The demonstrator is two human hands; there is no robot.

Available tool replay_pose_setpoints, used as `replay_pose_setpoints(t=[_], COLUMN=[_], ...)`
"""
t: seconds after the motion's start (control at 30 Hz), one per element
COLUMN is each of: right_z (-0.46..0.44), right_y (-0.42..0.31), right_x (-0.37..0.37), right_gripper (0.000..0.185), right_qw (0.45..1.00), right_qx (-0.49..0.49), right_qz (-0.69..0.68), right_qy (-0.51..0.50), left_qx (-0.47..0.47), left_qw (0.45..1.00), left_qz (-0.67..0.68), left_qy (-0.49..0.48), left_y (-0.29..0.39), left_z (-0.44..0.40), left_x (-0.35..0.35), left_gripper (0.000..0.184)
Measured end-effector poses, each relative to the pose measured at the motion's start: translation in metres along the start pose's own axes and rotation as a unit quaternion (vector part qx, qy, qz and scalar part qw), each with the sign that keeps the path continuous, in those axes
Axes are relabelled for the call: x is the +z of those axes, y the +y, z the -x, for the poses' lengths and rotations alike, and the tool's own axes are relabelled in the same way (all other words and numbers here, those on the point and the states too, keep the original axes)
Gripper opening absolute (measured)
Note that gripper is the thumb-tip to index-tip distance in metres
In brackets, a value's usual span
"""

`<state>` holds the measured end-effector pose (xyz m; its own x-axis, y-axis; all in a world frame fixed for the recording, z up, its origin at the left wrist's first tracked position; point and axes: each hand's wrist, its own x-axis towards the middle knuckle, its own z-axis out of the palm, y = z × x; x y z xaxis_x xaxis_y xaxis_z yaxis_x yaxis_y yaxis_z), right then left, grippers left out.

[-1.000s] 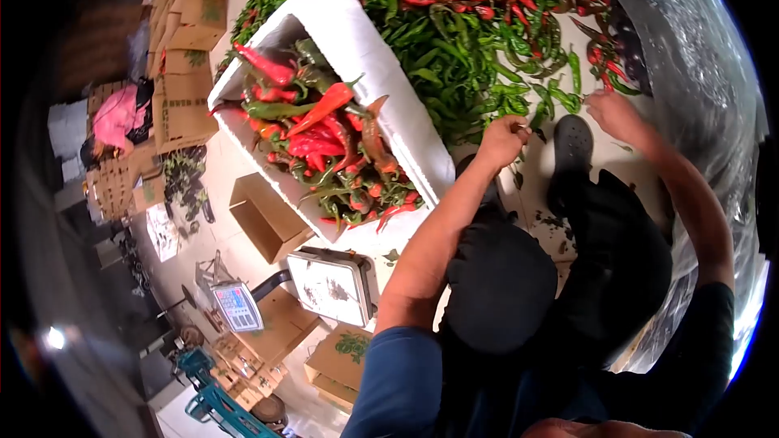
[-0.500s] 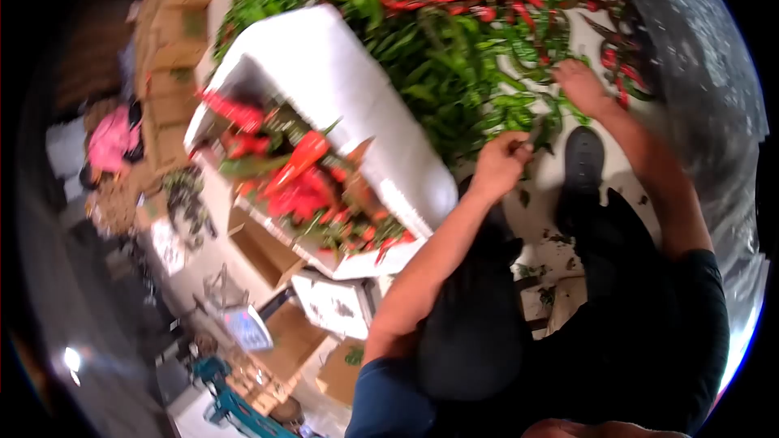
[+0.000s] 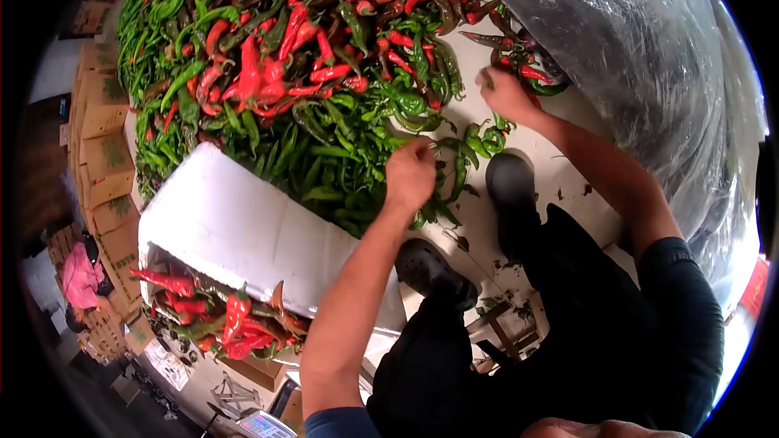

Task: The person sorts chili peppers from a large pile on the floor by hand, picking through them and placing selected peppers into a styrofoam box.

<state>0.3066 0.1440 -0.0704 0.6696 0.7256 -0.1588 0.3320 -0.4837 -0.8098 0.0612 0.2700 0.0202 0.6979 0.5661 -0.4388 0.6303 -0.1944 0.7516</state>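
A broad heap of red peppers (image 3: 251,73) and green peppers (image 3: 324,154) covers the floor before me. My left hand (image 3: 410,174) is over the heap's near edge, its fingers curled closed; whatever they grip, if anything, is hidden. Farther right, my right hand (image 3: 507,96) hangs above bare floor with its fingertips pressed together. A small dark bit shows at those fingertips, too small to name. Between the hands and my feet lie a few loose green peppers (image 3: 479,142). Beyond my right hand, dark and red peppers (image 3: 527,65) lie beside the plastic sheet.
A white foam box (image 3: 243,211) holding mostly red peppers stands at my left. Clear plastic sheeting (image 3: 633,49) bulges along the right. Cardboard boxes (image 3: 109,162) line the far left, near a person in pink (image 3: 81,276). My shoes (image 3: 511,182) stand on the littered floor.
My view has swung, so the heap fills more of the picture and the box sits lower left. My right hand has moved away from the green peppers; both hands appear farther left.
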Motion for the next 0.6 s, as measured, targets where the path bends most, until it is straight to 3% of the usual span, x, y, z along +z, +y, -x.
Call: replay_pose_setpoints(t=[0.03, 0.07, 0.17, 0.3, 0.43, 0.5, 0.6], right_z=[-0.023, -0.044, -0.088, -0.112, -0.114, -0.116, -0.119], right_y=[0.015, -0.004, -0.005, -0.058, -0.072, -0.064, -0.043], right_x=[0.002, -0.007, 0.001, 0.009, 0.016, 0.023, 0.038], right_gripper=[0.018, 0.022, 0.035, 0.055, 0.063, 0.060, 0.050], right_qw=[1.000, 0.979, 0.991, 0.983, 0.962, 0.963, 0.966], right_qx=[0.011, 0.195, 0.133, 0.130, 0.130, 0.156, 0.155], right_qz=[-0.006, -0.054, -0.009, 0.098, 0.163, 0.105, 0.110], right_qy=[0.021, -0.027, -0.031, -0.084, -0.178, -0.193, -0.176], left_qx=[0.016, 0.017, -0.195, -0.249, -0.308, -0.304, -0.335], left_qw=[0.999, 0.997, 0.952, 0.928, 0.851, 0.820, 0.843], left_qz=[-0.019, -0.003, 0.194, 0.273, 0.415, 0.468, 0.411], left_qy=[0.031, 0.076, 0.135, 0.044, 0.096, 0.124, 0.095], left_y=[0.000, 0.000, -0.019, -0.069, -0.041, -0.048, -0.034], left_z=[-0.019, -0.039, -0.101, -0.099, -0.062, -0.071, -0.084], left_x=[-0.002, 0.000, 0.015, 0.034, 0.045, 0.050, 0.046], left_gripper=[0.030, 0.026, 0.017, 0.008, 0.010, 0.017, 0.024])
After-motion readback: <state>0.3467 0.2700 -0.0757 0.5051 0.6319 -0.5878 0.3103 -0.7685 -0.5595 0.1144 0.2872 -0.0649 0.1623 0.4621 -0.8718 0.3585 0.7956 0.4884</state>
